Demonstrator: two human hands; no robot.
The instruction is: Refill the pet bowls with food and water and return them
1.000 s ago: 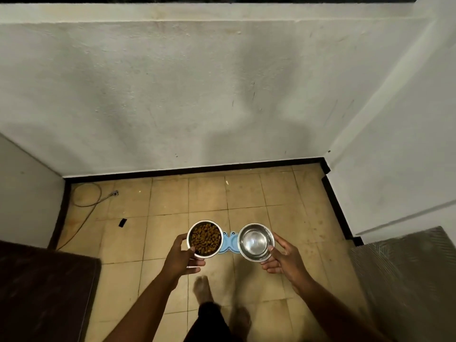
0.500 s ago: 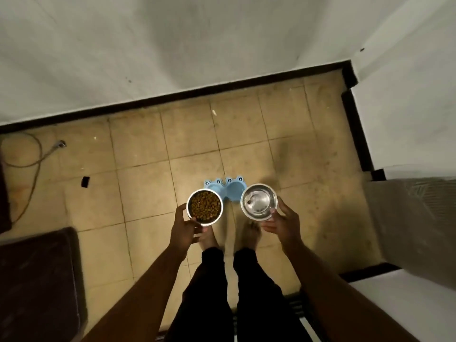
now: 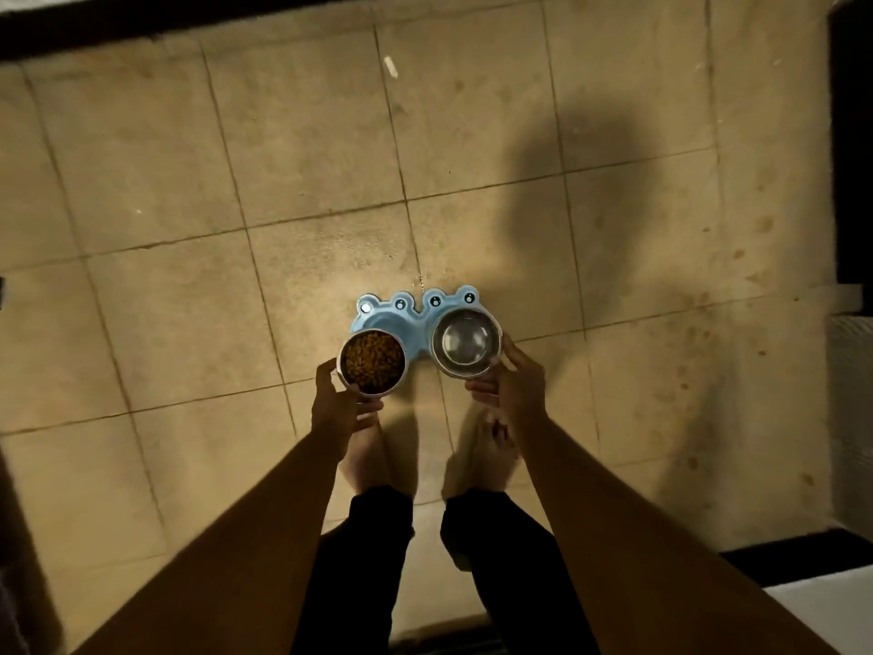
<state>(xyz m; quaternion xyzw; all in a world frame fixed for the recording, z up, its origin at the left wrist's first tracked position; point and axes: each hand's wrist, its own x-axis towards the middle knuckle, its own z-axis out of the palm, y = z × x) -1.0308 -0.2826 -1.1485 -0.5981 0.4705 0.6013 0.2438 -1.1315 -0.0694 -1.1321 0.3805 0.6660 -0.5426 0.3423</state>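
Observation:
My left hand (image 3: 338, 406) grips a steel bowl full of brown kibble (image 3: 372, 362) by its near rim. A second steel bowl (image 3: 465, 342), shiny inside with what looks like clear water, is held by my right hand (image 3: 512, 387) at its right rim. Both bowls hover just above a blue frog-shaped bowl stand (image 3: 406, 312) lying on the tiled floor. The water bowl covers the stand's right socket; the kibble bowl overlaps the near edge of the left one. Whether either bowl touches the stand I cannot tell.
My bare feet (image 3: 373, 453) and dark trouser legs stand directly behind the stand. A black skirting (image 3: 94, 26) runs along the far wall, another dark edge (image 3: 852, 148) on the right. A small white scrap (image 3: 391, 67) lies on the tan tiles.
The view has tilted down and closed in on the floor. Both bowls have come lower and nearer to the blue stand, now overlapping it. My grips are unchanged.

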